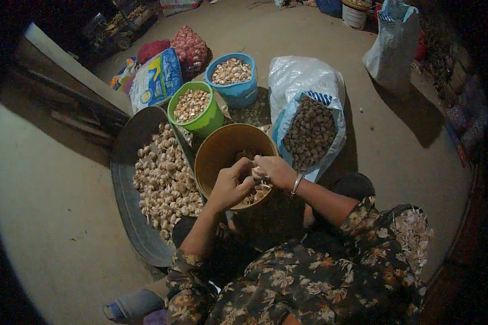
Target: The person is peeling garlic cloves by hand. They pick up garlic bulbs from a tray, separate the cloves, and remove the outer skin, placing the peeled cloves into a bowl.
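Observation:
Both my hands meet over the mouth of a yellowish-brown bucket (205, 162) that stands between my knees. A pale garlic bulb (258, 173) is held between them. My left hand (232, 184) closes on it from the left with bent fingers. My right hand (278, 171), below a wrist bangle (296, 184), grips it from the right, fingers curled. Inside the bucket lie loose garlic bits and husks (258, 193), partly covered by my hands.
Left of the bucket, a dark metal basin (126, 200) holds whole garlic bulbs (165, 184). Beyond stand a green bucket (209, 122) and a blue bucket (244, 96) of cloves. At right, an open white sack (339, 127) holds small brownish pieces; another sack (394, 49) stands farther off.

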The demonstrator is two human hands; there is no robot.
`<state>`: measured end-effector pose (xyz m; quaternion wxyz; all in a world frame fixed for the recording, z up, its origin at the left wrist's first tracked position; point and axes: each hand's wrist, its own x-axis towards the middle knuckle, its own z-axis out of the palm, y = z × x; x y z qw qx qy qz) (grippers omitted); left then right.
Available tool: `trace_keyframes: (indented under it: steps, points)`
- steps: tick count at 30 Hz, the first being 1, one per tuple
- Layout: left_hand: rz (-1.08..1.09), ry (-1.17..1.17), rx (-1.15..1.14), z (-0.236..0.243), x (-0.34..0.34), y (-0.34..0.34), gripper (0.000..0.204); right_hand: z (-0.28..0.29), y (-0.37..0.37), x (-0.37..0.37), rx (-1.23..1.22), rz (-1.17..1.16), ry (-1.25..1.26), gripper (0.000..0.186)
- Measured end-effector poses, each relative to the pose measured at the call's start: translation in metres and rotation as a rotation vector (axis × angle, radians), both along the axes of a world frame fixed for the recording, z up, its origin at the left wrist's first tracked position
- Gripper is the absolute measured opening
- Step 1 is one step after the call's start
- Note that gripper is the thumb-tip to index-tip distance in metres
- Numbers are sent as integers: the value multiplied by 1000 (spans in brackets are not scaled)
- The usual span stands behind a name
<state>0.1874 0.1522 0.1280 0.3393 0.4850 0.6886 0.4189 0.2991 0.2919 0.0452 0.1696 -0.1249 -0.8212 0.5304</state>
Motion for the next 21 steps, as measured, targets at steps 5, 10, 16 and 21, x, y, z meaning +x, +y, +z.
trace_keyframes:
  steps: [5, 10, 16, 21]
  points:
    - [131, -417, 129, -14, 1, 7, 16, 21, -10, 1, -346, -40, 126, 41]
    - [344, -681, 137, -33, -16, 13, 16, 22, 1, -3, -1018, -98, 118, 44]
    - [420, -585, 240, -25, -8, 6, 19, 19, 2, -4, -711, -255, -43, 47]
    - [205, -99, 157, -23, 4, 16, 19, -9, 8, -14, -464, -230, 113, 42]
